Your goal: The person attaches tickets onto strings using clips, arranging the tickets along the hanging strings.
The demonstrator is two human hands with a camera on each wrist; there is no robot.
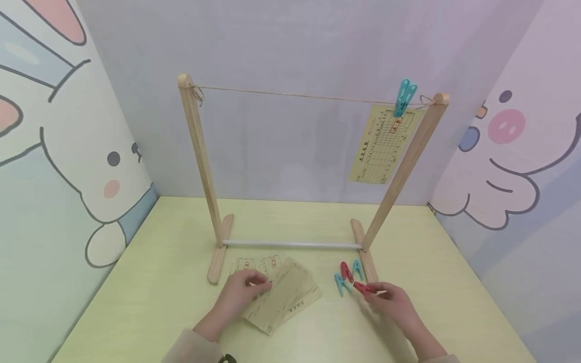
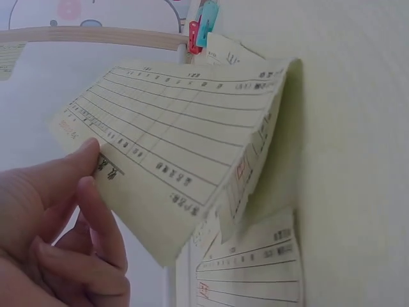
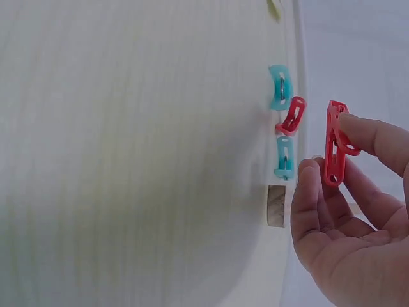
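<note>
My left hand (image 1: 240,297) pinches the edge of a printed paper slip (image 2: 172,121) between thumb and fingers. That slip is raised at a tilt over other slips (image 2: 255,262) on the table. In the head view its near face (image 1: 278,297) looks mostly plain, with faint print showing. My right hand (image 1: 395,305) grips a red clothespin (image 3: 335,144) with the thumb and fingertips, above the tabletop. Close by lie another red clothespin (image 1: 346,272) and two teal clothespins (image 3: 280,87), one to each side of it.
Behind the hands stands a wooden frame (image 1: 199,156) with a string (image 1: 290,94) tied across its top. Near the right post (image 1: 406,171), a teal clothespin (image 1: 404,98) holds a hanging slip (image 1: 383,146). A pale rod (image 1: 290,245) joins the feet. Cartoon-printed walls (image 1: 290,50) surround the table (image 1: 136,302).
</note>
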